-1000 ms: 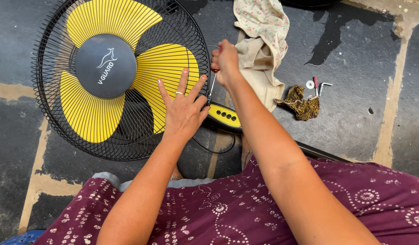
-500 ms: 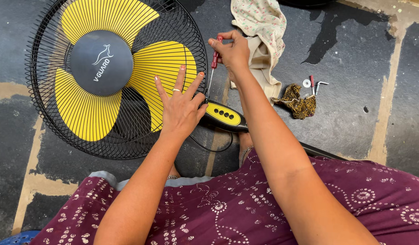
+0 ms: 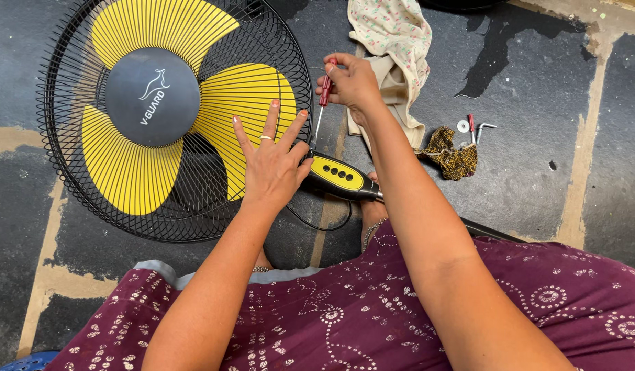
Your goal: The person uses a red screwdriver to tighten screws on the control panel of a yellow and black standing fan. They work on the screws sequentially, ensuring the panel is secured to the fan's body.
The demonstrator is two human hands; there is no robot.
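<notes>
Screwdriver (image 3: 324,93) with a red handle stands nearly upright in the right hand (image 3: 352,84), whose fingers are curled closed around the handle; its thin metal shaft runs down toward the black and yellow control housing (image 3: 339,176) at about six o'clock from the hand. Whether the tip touches the housing cannot be told. That housing, a long black body with a yellow panel and a row of dark buttons, lies on the floor just right of the fan's grille, tilted down toward four o'clock.

At nine o'clock from the housing, the left hand (image 3: 271,167) lies flat with fingers spread wide, palm pressed on the black wire grille (image 3: 77,89) of the fan; it grips nothing. A ring shows on one finger, and the thumb rests against the near end of the housing. Under the grille sit yellow blades (image 3: 159,27) around a dark grey round hub (image 3: 151,96). A thin black cord (image 3: 324,225) loops on the floor at six o'clock from the housing.

At one o'clock from the right hand, a pale patterned cloth (image 3: 393,41) lies crumpled on the dark stone floor (image 3: 537,178). Further out at three o'clock sits a small yellow-brown rag (image 3: 451,154), with a white washer (image 3: 463,126), a short red-handled tool (image 3: 471,126) and a bent metal piece (image 3: 484,129) just beyond it. The person's maroon patterned garment (image 3: 372,309) fills the lower edge.
</notes>
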